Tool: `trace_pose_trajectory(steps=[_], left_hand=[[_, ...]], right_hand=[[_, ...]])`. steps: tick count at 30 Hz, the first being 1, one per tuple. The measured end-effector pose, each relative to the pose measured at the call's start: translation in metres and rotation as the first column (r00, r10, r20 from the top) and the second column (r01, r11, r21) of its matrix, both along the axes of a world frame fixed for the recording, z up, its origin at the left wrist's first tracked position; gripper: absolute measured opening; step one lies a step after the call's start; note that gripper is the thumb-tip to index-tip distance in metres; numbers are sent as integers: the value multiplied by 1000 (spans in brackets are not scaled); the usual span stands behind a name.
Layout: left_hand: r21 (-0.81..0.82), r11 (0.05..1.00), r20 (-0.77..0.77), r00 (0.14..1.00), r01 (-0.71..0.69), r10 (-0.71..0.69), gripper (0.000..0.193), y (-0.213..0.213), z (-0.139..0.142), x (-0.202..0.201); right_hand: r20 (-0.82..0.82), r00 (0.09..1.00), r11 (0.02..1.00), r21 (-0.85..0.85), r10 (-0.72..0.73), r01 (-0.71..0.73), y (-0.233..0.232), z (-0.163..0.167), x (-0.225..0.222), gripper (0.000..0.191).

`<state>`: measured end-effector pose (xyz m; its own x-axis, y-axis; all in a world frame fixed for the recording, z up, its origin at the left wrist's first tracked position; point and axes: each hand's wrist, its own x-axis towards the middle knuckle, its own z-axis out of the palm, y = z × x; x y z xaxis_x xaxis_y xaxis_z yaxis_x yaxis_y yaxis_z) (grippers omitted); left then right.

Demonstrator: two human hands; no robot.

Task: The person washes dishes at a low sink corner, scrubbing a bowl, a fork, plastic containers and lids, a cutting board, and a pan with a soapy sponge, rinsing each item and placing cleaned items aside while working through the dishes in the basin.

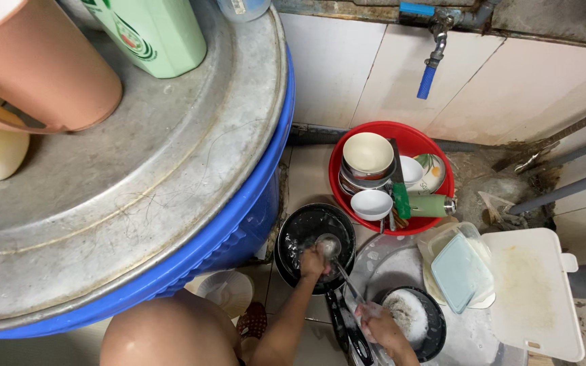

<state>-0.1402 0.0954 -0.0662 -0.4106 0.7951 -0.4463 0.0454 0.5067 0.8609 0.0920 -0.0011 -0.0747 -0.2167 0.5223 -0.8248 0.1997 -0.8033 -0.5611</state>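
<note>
Glossy black pan [306,230], shiny metal ladle [328,245], red basin [435,152] probably plastic.

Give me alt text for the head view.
Seen from above, a person's left hand scrubs a metal ladle over a black frying pan while the right hand grips the ladle's handle, beside a red plastic basin of bowls and a blue lidded barrel.

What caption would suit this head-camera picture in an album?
Left hand scrubs a ladle over a black pan; right hand holds its handle.
</note>
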Motion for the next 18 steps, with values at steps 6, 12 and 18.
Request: trace_pose_trajectory(steps=[6, 12, 18], left_hand=[[-106, 993, 500, 861, -50, 97, 9, 6, -19, 7], [-192, 979, 309, 942, -72, 130, 49, 12, -21, 1], [225, 954, 14, 978, 198, -206, 29, 7, -26, -8]], right_hand=[[18, 1000, 999, -33, 11, -10, -7, 1, -3, 25], [-60, 997, 999, -3, 43, -43, -5, 6, 1, 28], [-1, 996, 996, -19, 91, -91, -3, 10, 9, 32]])
